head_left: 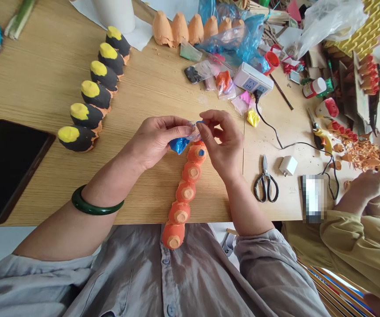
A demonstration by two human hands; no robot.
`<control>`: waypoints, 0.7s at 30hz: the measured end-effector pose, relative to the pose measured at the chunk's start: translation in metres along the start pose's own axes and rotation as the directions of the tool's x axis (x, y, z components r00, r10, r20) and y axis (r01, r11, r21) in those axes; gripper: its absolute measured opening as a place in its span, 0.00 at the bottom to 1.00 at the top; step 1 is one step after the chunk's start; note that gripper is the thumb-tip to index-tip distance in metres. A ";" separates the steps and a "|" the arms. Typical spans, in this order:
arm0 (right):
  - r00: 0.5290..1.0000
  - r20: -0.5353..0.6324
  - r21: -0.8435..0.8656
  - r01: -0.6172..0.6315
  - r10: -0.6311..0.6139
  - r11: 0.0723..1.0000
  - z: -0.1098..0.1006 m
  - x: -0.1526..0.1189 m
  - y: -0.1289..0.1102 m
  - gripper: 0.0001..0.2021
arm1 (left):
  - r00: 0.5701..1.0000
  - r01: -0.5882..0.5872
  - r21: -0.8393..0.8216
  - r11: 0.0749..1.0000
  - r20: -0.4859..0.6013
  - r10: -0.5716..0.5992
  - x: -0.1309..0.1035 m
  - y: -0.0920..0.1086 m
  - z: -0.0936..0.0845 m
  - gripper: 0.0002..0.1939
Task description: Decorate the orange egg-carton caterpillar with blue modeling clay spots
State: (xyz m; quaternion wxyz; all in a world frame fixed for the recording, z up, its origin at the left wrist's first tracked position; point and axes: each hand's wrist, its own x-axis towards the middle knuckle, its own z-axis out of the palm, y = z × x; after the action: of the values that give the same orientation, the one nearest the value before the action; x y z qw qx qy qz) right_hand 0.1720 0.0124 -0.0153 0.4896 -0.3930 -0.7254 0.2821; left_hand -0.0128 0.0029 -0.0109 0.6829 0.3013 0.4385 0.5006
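Observation:
My left hand (155, 138) is closed on a small clear bag of blue modelling clay (178, 145); the blue lump bulges out below the fingers. Close beside it, my right hand (225, 145) pinches a tiny blue bit of clay (200, 122) between thumb and forefinger at the bag's mouth. Under both hands lies a strip of egg-carton cups (189, 192) coated in orange, with bare round tips. Its near end overhangs the table edge. One cup near the far end carries a small blue patch (201, 152) on its tip.
To the left stand a black-and-yellow cup strip (103, 74) and a dark tablet (11, 167). Bare cups (179, 28) sit at the back. Rightward are clay bags (224, 81), a power strip (253, 80) with its cable, scissors (266, 180), a white adapter (288, 165) and a co-worker's hand (363, 189).

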 end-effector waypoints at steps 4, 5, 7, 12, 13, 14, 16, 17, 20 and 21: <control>0.996 0.071 -0.005 0.061 -0.061 0.998 -0.001 0.001 0.002 0.07 | 0.997 -0.039 -0.031 0.999 0.062 0.041 0.000 -0.001 -0.002 0.10; 0.997 0.056 0.014 0.047 -0.048 0.999 -0.001 0.002 0.004 0.09 | 0.996 -0.044 -0.032 0.999 0.076 0.046 0.000 -0.002 -0.002 0.10; 1.000 -0.001 0.083 -0.009 0.009 0.997 -0.001 0.004 0.010 0.14 | 0.996 -0.045 -0.027 0.999 0.082 0.047 0.000 -0.002 -0.001 0.09; 0.998 -0.036 0.134 -0.044 0.050 0.990 0.000 0.005 0.011 0.18 | 0.997 -0.038 -0.016 0.999 0.060 0.039 -0.001 -0.001 0.001 0.08; 0.999 -0.010 0.112 -0.046 0.047 0.993 0.000 0.004 0.010 0.17 | 0.997 -0.034 -0.010 0.999 0.066 0.034 -0.001 -0.001 0.000 0.08; 0.999 0.019 0.091 -0.052 0.051 0.994 0.000 0.004 0.009 0.16 | 0.997 -0.031 -0.003 1.000 0.074 0.031 -0.001 -0.002 0.000 0.09; 0.996 0.044 0.078 -0.077 0.073 0.994 0.000 0.003 0.009 0.16 | 0.995 -0.051 0.014 0.999 0.084 0.049 -0.001 -0.004 -0.002 0.12; 0.996 0.031 0.087 -0.091 0.088 0.992 0.000 0.003 0.010 0.17 | 0.994 -0.074 0.029 0.997 0.080 0.071 -0.001 -0.005 -0.002 0.12; 0.994 -0.039 0.114 -0.096 0.101 0.989 -0.001 0.004 0.012 0.19 | 0.986 -0.159 0.103 0.982 0.059 0.153 -0.002 -0.008 -0.003 0.14; 0.995 -0.034 0.104 -0.089 0.093 0.991 0.000 0.004 0.011 0.19 | 0.983 -0.182 0.135 0.974 0.057 0.175 -0.002 -0.008 -0.003 0.15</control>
State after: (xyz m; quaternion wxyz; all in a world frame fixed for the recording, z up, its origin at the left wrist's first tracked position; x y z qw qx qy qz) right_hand 0.1747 0.0217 -0.0223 0.5096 -0.4054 -0.6817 0.3335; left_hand -0.0127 -0.0017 -0.0188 0.6219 0.3976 0.4284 0.5212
